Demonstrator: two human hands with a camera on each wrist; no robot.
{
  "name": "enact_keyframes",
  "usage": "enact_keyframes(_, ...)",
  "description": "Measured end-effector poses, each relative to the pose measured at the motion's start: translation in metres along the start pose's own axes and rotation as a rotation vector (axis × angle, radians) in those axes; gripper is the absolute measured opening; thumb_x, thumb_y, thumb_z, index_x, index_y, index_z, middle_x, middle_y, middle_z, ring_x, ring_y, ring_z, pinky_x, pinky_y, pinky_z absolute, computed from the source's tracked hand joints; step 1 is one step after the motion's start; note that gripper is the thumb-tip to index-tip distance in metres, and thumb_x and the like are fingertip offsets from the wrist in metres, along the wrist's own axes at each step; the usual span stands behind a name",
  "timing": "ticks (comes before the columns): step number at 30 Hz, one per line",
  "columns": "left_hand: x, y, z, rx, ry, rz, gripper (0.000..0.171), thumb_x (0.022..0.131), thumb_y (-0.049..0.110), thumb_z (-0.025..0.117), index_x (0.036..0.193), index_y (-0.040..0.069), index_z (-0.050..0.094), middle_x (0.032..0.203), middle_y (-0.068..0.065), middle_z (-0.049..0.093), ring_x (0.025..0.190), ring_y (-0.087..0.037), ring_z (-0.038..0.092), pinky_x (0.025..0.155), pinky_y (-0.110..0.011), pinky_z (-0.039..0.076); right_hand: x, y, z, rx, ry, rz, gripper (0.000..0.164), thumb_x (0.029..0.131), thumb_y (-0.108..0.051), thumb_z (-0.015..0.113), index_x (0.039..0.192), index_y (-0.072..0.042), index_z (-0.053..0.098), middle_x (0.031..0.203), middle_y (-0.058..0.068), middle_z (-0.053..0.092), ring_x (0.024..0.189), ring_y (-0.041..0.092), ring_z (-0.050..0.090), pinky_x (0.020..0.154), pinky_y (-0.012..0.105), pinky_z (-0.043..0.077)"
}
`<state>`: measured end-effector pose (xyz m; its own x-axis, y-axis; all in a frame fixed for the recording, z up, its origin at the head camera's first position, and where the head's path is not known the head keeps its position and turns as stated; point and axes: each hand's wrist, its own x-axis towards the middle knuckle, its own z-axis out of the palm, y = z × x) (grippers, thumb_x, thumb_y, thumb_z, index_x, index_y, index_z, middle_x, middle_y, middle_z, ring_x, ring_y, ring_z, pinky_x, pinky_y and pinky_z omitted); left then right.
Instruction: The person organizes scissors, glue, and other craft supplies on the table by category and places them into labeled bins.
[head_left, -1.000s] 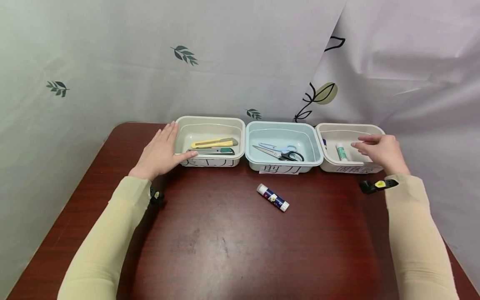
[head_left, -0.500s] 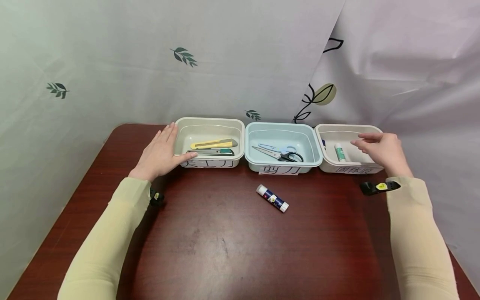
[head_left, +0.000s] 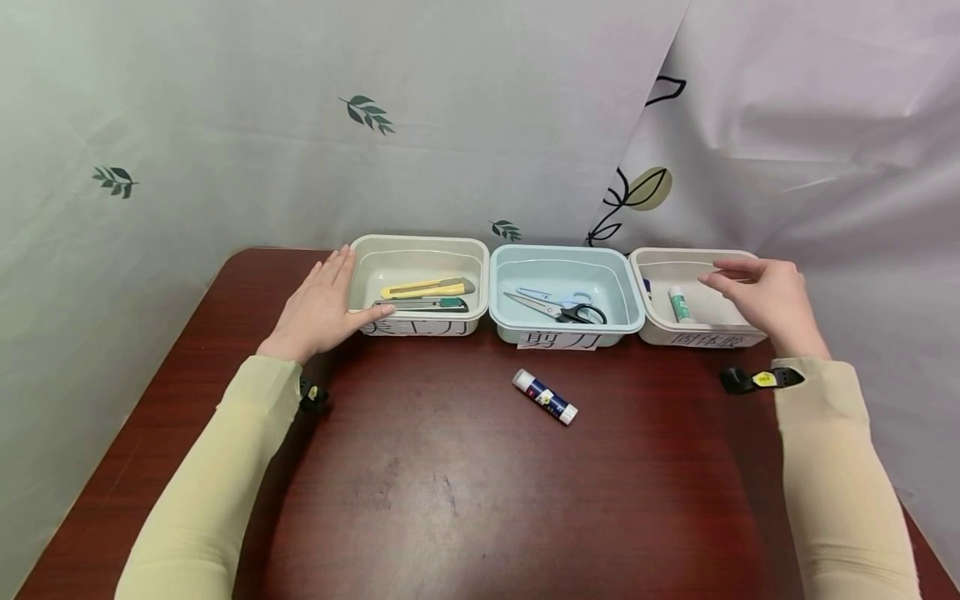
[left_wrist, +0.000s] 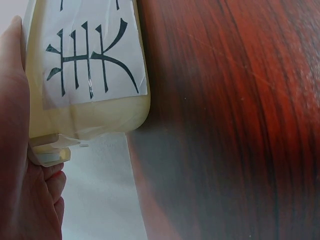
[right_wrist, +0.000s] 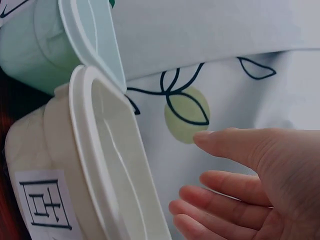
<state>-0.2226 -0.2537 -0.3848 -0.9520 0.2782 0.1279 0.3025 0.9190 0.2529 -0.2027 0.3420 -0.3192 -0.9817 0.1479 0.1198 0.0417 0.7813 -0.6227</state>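
My left hand [head_left: 315,304] rests on the left corner of a cream bin [head_left: 420,243], fingers extended along its side and thumb along the front rim. In that bin lie a yellow utility knife [head_left: 427,288] and a green-and-grey utility knife [head_left: 423,303]. My right hand [head_left: 772,304] hovers above the right-hand beige bin [head_left: 697,254], holding nothing; in the right wrist view a gap shows between thumb and fingers. Inside this bin are a green-and-white glue stick [head_left: 679,305] and a dark blue item [head_left: 647,288], mostly hidden by the wall.
Between the two, a light blue bin [head_left: 566,252] contains black-handled scissors [head_left: 562,309] and light blue scissors [head_left: 577,297]. A blue-and-white glue stick [head_left: 545,397] lies on the dark red table [head_left: 480,500] before it. Patterned cloth [head_left: 450,125] hangs behind the bins.
My right hand has lifted slightly and shifted a little to the right over its bin. The left hand stays in place, and the items in the bins look unchanged.
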Motion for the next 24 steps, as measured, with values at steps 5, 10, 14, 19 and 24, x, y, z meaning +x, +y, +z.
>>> enact_keyframes(5,0.000,0.000,0.000,-0.004,-0.008,-0.005,0.116,0.090,0.077,0.052,0.161,-0.005,0.010,0.167,-0.021,0.010,0.154,-0.034,0.009,0.124,-0.046,0.004,-0.005,-0.008,-0.001,0.019,0.004,-0.026,0.057,0.089,-0.051,0.076,0.128,-0.011,0.073,0.085,-0.031,0.066,0.085,-0.012,0.056,0.075,0.018,0.043)
enact_keyframes(10,-0.001,0.000,0.000,-0.001,-0.005,-0.004,0.116,0.090,0.077,0.052,0.161,-0.005,0.010,0.167,-0.021,0.010,0.154,-0.034,0.009,0.124,-0.046,0.004,-0.008,-0.016,0.000,0.013,0.019,-0.062,0.055,0.088,-0.050,0.077,0.127,-0.011,0.074,0.087,-0.028,0.069,0.082,-0.017,0.056,0.074,0.014,0.042)
enact_keyframes(14,-0.001,0.001,0.000,-0.004,-0.005,-0.004,0.115,0.090,0.077,0.052,0.161,-0.005,0.010,0.167,-0.021,0.011,0.154,-0.034,0.010,0.124,-0.047,0.005,-0.010,-0.022,0.001,0.008,0.017,-0.076,0.055,0.088,-0.051,0.077,0.127,-0.012,0.074,0.093,-0.022,0.072,0.082,-0.018,0.056,0.075,0.014,0.042)
enact_keyframes(19,-0.001,0.001,0.000,-0.007,-0.004,-0.005,0.115,0.090,0.077,0.052,0.161,-0.005,0.011,0.167,-0.022,0.012,0.154,-0.035,0.010,0.124,-0.046,0.005,-0.015,-0.030,0.002,0.020,0.012,-0.097,0.055,0.087,-0.051,0.078,0.127,-0.012,0.074,0.096,-0.022,0.072,0.082,-0.017,0.059,0.075,0.012,0.042)
enact_keyframes(24,-0.001,0.000,0.000,-0.004,-0.006,-0.005,0.115,0.091,0.077,0.052,0.161,-0.005,0.010,0.167,-0.021,0.011,0.154,-0.034,0.009,0.124,-0.045,0.004,-0.021,-0.039,0.004,0.044,0.014,-0.137,0.051,0.087,-0.046,0.080,0.124,-0.012,0.075,0.097,-0.019,0.073,0.081,-0.015,0.061,0.073,0.009,0.044)
